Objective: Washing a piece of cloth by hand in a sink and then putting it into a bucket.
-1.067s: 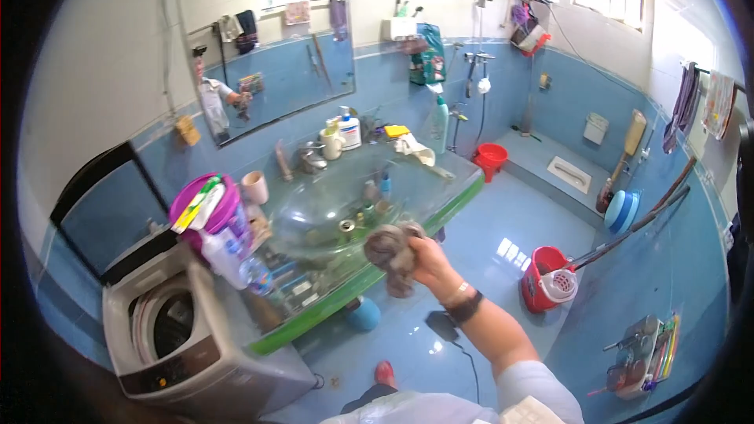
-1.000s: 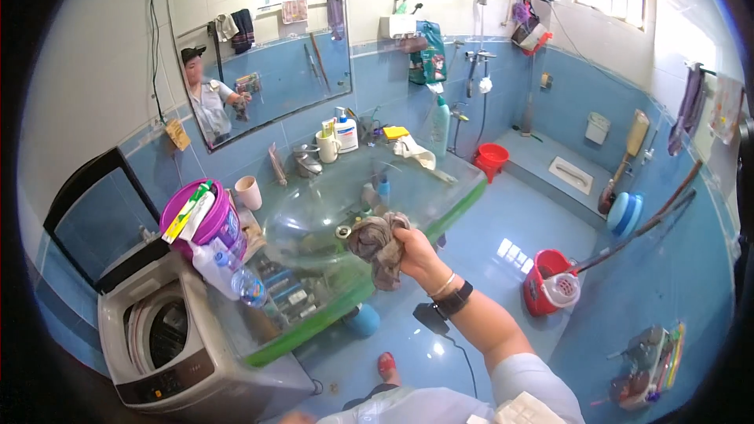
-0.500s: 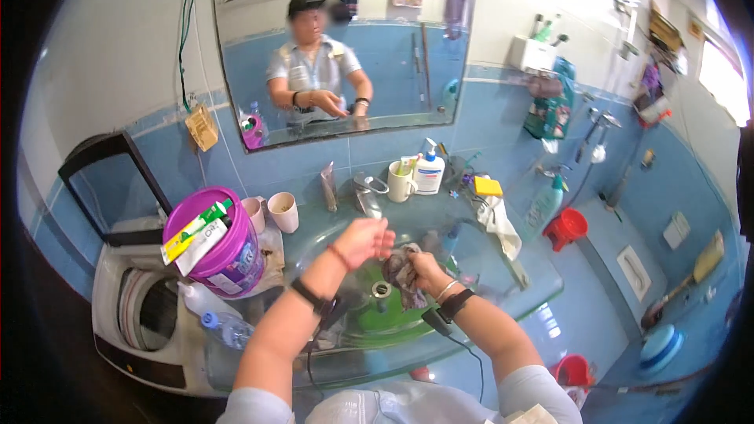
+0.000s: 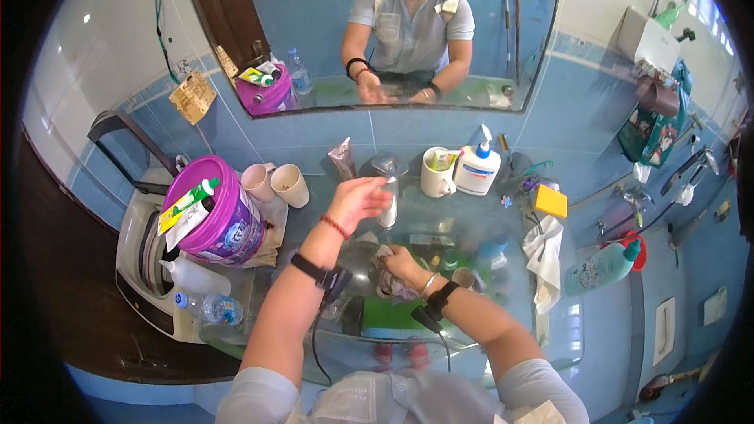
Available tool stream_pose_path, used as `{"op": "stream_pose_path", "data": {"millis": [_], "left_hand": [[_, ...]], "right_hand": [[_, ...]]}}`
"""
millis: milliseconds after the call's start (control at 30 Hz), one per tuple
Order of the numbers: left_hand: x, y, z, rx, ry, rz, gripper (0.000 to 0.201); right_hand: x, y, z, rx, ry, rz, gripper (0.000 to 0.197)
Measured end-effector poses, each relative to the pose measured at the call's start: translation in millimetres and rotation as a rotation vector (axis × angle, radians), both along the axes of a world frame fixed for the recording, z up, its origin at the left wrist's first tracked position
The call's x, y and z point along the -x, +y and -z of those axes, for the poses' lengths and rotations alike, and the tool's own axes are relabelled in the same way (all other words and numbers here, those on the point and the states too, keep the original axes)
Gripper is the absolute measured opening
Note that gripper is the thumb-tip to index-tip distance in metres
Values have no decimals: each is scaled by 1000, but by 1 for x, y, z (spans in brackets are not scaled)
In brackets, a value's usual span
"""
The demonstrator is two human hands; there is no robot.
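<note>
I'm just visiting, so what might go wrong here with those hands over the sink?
A cable trails from the left arm's black wristband and might snag or get wet near the glass washbasin. The left hand, open beside the faucet, might bump it. The green-and-yellow toothpaste tube lying on the purple bucket could slide off if jostled.

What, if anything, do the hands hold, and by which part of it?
The right hand holds a bunched cloth by its right side; the left hand, beside the tap, holds nothing.
</note>
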State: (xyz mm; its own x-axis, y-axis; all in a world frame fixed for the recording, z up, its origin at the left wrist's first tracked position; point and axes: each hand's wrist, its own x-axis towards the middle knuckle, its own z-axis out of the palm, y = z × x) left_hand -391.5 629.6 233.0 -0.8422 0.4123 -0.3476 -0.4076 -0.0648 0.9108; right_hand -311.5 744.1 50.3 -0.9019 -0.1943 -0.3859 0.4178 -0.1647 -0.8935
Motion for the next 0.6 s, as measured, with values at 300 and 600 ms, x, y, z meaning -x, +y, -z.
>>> {"op": "stream_pose_path", "data": {"millis": [300, 600], "left_hand": [[-32, -26, 159, 44, -395, -125, 45], [-21, 24, 215, -80, -40, -487, 24]], "right_hand": [[46, 10, -14, 444, -128, 258, 25], [36, 66, -27, -700, 308, -108, 37]]}}
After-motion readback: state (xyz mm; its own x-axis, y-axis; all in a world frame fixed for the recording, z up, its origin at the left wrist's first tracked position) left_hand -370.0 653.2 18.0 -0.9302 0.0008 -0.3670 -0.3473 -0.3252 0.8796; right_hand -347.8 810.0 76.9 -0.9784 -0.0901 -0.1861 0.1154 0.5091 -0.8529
